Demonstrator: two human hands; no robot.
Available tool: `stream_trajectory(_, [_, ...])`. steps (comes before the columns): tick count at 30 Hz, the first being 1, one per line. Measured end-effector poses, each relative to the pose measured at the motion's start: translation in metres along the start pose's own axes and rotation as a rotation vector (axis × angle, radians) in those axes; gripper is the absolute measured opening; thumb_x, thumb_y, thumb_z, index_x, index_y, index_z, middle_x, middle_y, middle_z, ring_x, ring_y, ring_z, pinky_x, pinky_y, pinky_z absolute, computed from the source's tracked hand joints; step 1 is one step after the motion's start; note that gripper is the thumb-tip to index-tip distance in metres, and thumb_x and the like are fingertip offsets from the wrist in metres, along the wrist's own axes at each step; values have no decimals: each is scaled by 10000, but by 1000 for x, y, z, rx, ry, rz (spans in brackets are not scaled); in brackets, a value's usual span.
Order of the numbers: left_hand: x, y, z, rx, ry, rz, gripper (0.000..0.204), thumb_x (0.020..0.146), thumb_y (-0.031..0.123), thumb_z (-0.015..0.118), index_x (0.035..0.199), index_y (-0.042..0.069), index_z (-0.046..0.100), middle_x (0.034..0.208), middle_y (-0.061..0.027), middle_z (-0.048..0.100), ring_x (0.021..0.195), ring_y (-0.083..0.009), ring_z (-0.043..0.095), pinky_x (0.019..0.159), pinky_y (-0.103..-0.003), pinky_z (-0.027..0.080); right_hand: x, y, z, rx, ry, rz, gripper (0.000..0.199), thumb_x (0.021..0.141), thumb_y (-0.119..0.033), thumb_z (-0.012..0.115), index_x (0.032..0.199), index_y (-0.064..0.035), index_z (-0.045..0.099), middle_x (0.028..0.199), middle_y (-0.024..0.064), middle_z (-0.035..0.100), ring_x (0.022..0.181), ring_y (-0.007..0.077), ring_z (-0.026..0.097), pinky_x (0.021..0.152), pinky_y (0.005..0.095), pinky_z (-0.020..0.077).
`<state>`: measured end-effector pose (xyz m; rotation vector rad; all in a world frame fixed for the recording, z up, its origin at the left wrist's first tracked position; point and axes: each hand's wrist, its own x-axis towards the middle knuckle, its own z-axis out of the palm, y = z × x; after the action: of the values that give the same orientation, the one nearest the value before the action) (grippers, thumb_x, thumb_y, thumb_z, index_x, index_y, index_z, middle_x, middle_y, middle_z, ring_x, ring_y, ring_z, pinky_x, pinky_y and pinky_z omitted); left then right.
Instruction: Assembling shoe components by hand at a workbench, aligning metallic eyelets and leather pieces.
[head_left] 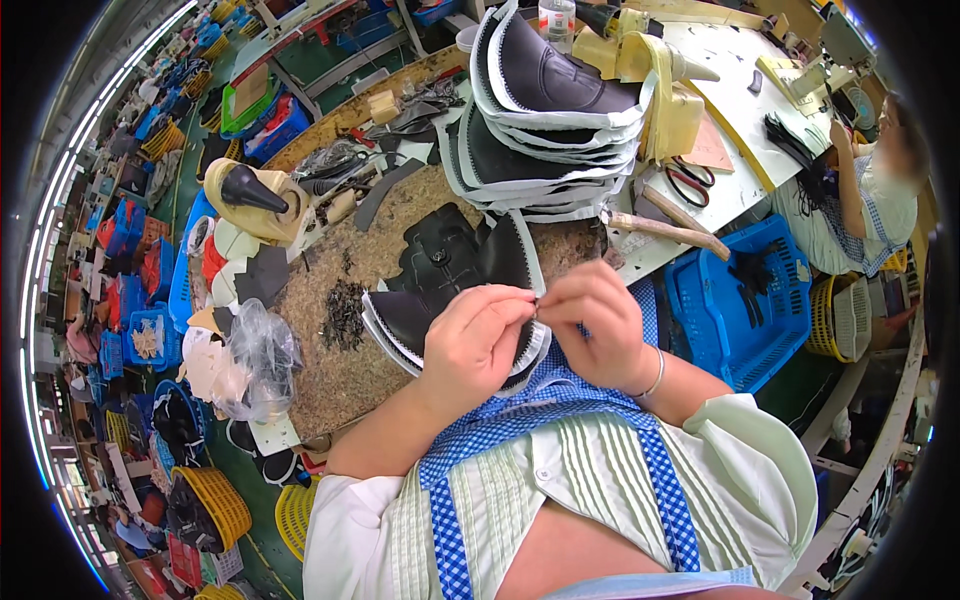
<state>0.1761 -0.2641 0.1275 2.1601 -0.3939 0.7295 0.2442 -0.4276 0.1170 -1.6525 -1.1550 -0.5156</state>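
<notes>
A black shoe upper (440,255) with a white lining edge lies spread at the front of the brown speckled bench. My left hand (475,340) rests over its near right part, thumb and forefinger pinched. Opposite it, my right hand (598,320) is pinched too, and the fingertips of both meet above the upper's white edge. What is between them is too small to make out. Just beyond stands a stack of black uppers (560,150) with white linings. A wooden stick-like handle (672,233) lies right of the stack, near red-handled scissors (690,182).
Left on the bench are a cream shoe last (250,200), small black trimmings (344,312) and a clear plastic bag (262,360). A blue basket (738,345) holding black pieces stands at the right. Beyond it, a co-worker (850,205) sits with black strips.
</notes>
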Motion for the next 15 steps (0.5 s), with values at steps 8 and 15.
stream_trajectory(8, [43, -8, 7, -233, -240, -250, 135, 756, -50, 676, 877, 4, 648, 855, -77, 676, 786, -138, 651, 716, -266, 518, 5, 15, -23, 161, -83, 219, 238, 703, 50, 709, 907, -27, 612, 863, 104, 591, 783, 255, 599, 658, 314, 500])
stream_trajectory(15, [198, -60, 39, -28, -186, -20, 236, 893, 160, 608, 1085, 24, 593, 965, -71, 679, 830, -139, 643, 726, -273, 495, -15, 44, -31, 452, 291, 550, 224, 800, 80, 663, 1004, 12, 598, 881, 46, 596, 838, 91, 586, 690, 229, 496])
